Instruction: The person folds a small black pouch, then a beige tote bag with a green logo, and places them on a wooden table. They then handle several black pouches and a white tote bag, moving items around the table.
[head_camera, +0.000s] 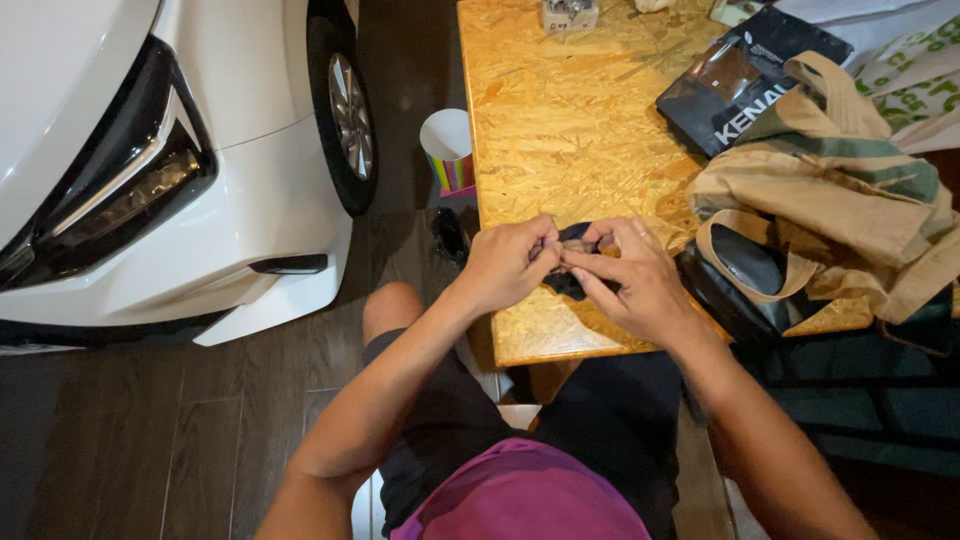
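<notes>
Two hands are meeting over the near edge of the chipboard bench (560, 130), and I am watching them pinch a small dark, soft-looking object (572, 262) between them. The left hand (507, 264) is curling its fingers onto the object's left side, and the right hand (632, 276) is gripping it from the right with thumb and forefinger pressing in. Both are grasping it; neither is released. The object is sitting at the centre of the view, just above the bench edge, mostly hidden by the fingers, so I cannot tell exactly what it is.

As for progress, I am judging the handling as underway and unfinished: the object is lifted and being worked, not set down.

At two o'clock from the hands a tan canvas bag with green stripes (840, 190) is lying slumped on the bench, and a black foil pouch (740, 80) is lying beyond it at one o'clock. At eleven o'clock a white paper cup with coloured stripes (448, 148) is standing on the dark floor, and a white car (150, 150) is parked at ten o'clock.
</notes>
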